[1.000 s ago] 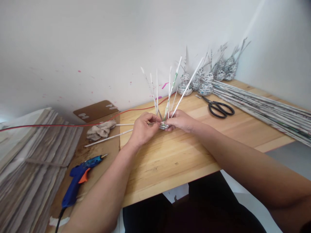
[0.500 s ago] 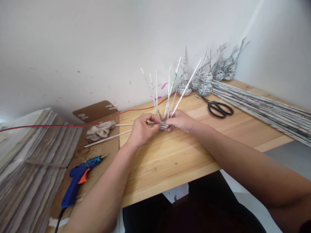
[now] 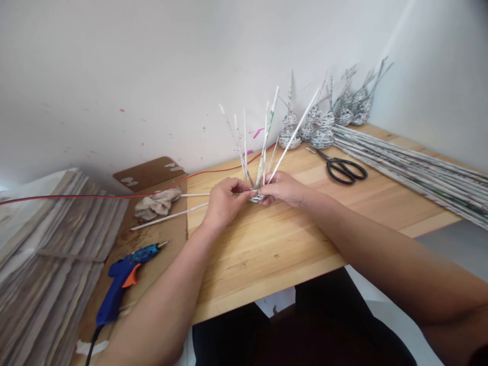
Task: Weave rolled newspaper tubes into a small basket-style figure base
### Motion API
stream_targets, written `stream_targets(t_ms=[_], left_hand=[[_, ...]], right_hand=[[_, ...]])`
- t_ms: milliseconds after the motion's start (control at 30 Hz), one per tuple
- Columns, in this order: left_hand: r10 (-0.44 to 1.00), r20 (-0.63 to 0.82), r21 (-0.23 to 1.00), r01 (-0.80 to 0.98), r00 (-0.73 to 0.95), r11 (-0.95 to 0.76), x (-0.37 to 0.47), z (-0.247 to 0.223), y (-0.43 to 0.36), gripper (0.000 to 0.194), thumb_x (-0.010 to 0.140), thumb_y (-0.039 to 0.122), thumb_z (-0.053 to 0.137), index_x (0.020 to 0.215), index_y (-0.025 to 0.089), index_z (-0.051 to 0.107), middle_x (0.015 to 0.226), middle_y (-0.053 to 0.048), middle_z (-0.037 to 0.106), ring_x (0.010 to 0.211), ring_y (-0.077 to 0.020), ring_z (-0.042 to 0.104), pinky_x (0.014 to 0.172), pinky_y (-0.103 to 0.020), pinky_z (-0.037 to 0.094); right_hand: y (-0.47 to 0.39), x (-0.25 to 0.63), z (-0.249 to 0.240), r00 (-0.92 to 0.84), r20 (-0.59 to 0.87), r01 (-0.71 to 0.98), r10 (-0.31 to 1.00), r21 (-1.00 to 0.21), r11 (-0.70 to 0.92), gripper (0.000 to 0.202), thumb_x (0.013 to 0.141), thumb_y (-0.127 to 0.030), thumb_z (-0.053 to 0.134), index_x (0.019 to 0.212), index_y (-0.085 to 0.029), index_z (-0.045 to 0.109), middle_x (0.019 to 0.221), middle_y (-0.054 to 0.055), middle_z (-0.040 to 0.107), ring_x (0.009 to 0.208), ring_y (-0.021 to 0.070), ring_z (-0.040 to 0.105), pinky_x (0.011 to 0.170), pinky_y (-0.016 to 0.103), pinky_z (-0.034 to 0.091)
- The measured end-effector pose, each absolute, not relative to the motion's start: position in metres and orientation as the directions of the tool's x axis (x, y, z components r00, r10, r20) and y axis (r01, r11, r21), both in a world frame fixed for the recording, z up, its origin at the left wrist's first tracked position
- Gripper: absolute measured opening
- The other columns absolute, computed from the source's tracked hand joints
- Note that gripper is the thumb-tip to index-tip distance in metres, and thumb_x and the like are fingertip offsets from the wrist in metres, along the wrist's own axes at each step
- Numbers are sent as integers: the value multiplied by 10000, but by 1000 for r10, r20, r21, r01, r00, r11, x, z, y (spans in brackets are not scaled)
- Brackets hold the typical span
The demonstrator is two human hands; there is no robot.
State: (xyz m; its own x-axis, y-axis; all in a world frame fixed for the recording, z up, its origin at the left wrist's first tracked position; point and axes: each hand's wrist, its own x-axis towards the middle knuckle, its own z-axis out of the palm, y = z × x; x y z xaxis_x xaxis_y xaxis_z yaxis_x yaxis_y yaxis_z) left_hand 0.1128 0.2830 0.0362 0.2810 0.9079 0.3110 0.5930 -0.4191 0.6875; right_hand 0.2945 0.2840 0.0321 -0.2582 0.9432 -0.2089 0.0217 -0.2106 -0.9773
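A small woven paper base (image 3: 255, 197) rests on the wooden table between my two hands. Several rolled-paper sticks (image 3: 270, 124) rise from it in a loose fan, and two more paper sticks (image 3: 170, 217) stretch out to the left past my wrist. My left hand (image 3: 227, 199) has its thumb and index finger pinched at the base's left side. From the right, my right hand (image 3: 281, 189) grips the base's edge, thumb on top and fingers curled behind. My hands hide part of the weave.
Black scissors (image 3: 345, 169) lie right of my hands, beside a bundle of paper sticks (image 3: 404, 170). Woven paper figures (image 3: 323, 131) stand against the wall. On the left are a blue glue gun (image 3: 124, 279), a crumpled cloth (image 3: 157, 204), a red cord (image 3: 206, 173) and stacked newspapers (image 3: 57, 264).
My left thumb has shifted slightly right along the base. The green-marked upright stick leans a little further left. My right hand stays nearly where it was.
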Motion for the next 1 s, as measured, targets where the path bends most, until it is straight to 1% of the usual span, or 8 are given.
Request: stream_targets(t_ms=[167,300,567,767,867,1000], left_hand=[[919,293,707,587,264,-394,113,34,282,155,740,343,722,743,195,679,727,9,678,655,-125,585,628,-256,439],[921,291,711,585,258,-389,113,32,283,174,743,363,717,746,194,676,726,8,680,647,-123,585,615,-254,433],[915,312,679,613,256,-404,114,33,283,179,745,364,715,737,192,666,718,4,672,639,-126,570,609,-261,419],[908,335,642,644,253,-416,116,33,281,154,749,333,710,735,188,661,736,1,670,668,-129,574,642,-260,424],[903,348,622,659,251,-423,116,33,280,142,747,318,711,729,188,658,739,-2,665,679,-131,573,653,-260,425],[903,349,625,655,251,-424,116,33,280,146,747,320,714,721,189,657,730,2,662,671,-127,564,648,-255,418]], right_hand=[[283,296,34,-285,-207,-25,936,-974,-223,107,632,-96,741,660,-118,640,688,69,705,601,132,653,529,197,553],[283,298,35,-313,-212,-29,926,-972,-233,95,640,-102,736,676,-114,649,678,66,698,613,137,657,534,199,552],[283,299,37,-363,-204,-46,909,-971,-236,79,657,-117,732,709,-115,674,712,62,705,626,128,653,550,199,554],[284,299,35,-357,-205,-37,911,-972,-233,101,670,-144,751,716,-113,666,715,65,704,623,123,650,553,197,554],[284,299,34,-342,-205,-39,917,-972,-232,108,660,-125,749,698,-116,649,710,63,698,628,127,651,549,199,556],[284,298,33,-321,-203,-47,925,-972,-230,117,652,-103,737,664,-123,622,690,61,693,620,135,655,540,206,556]])
